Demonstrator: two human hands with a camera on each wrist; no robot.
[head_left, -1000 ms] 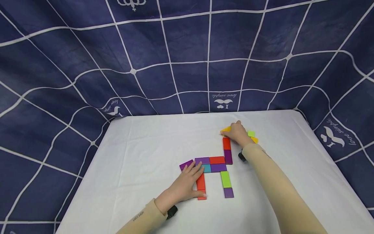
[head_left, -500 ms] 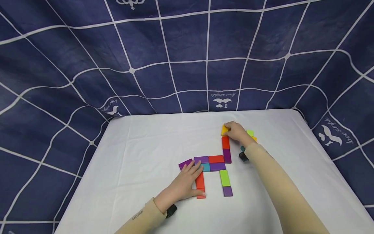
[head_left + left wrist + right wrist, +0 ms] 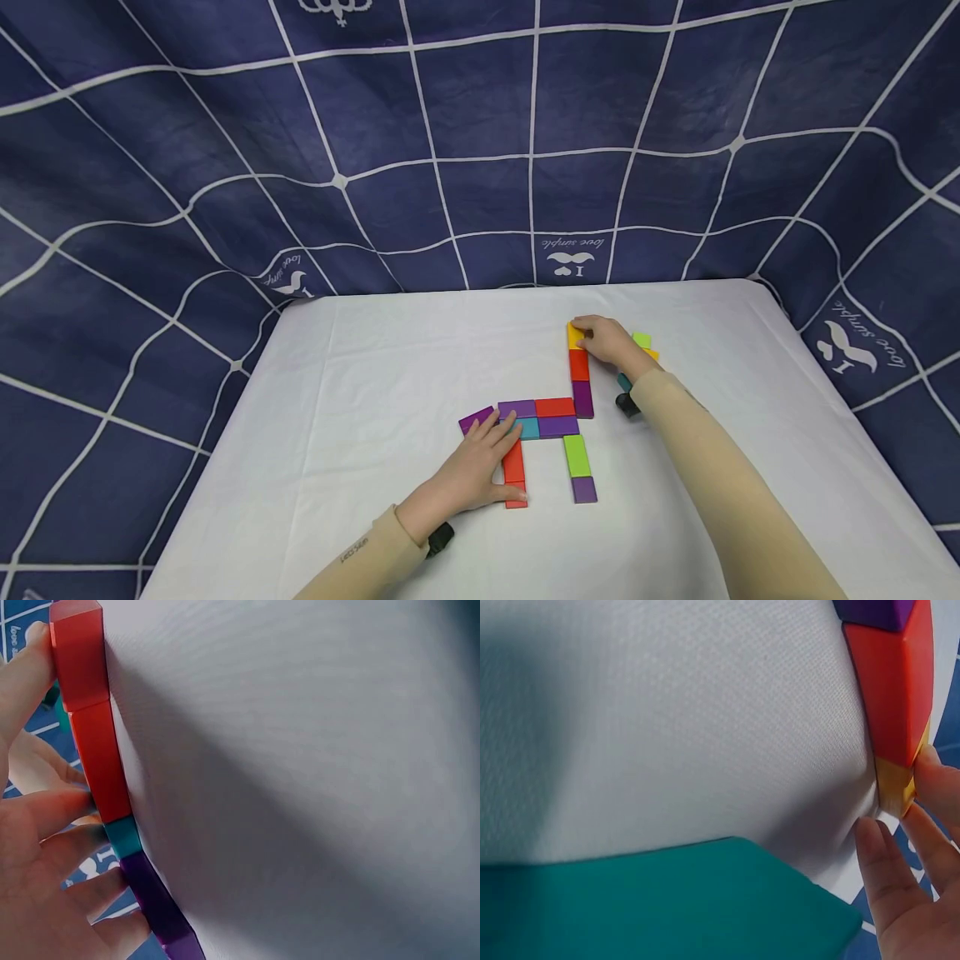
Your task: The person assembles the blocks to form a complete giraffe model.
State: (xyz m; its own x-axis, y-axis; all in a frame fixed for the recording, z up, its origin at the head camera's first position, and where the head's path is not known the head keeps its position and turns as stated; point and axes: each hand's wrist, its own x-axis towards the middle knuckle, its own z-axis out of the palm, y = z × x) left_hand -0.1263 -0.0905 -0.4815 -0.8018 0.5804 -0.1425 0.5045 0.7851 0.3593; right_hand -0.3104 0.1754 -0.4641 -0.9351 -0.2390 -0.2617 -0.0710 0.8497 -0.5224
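Observation:
At the far end of a column of flat blocks, my right hand [image 3: 611, 343] pinches a yellow block [image 3: 573, 337] between thumb and fingers. The yellow block lies in line against a red block [image 3: 578, 365], with a dark purple block [image 3: 582, 399] on the near side of that. My left hand [image 3: 471, 473] is spread over the left part of the layout. Its thumb touches the lower red block [image 3: 81, 660]; the fingertips rest along the upper red block [image 3: 101, 761], a teal block [image 3: 123, 837] and a purple block [image 3: 156, 896].
A two-row band of blocks [image 3: 558, 427] joins the column, with a green block [image 3: 577, 456] and small purple block [image 3: 584, 490] below it. Near my right wrist lie a lime block [image 3: 642, 340], another yellow block [image 3: 653, 355] and a teal block [image 3: 660, 900]. White cloth [image 3: 390, 375] covers the table.
My right hand has turned the yellow block from a slant to upright and brought it against the red block's far end. The left hand has stayed in place.

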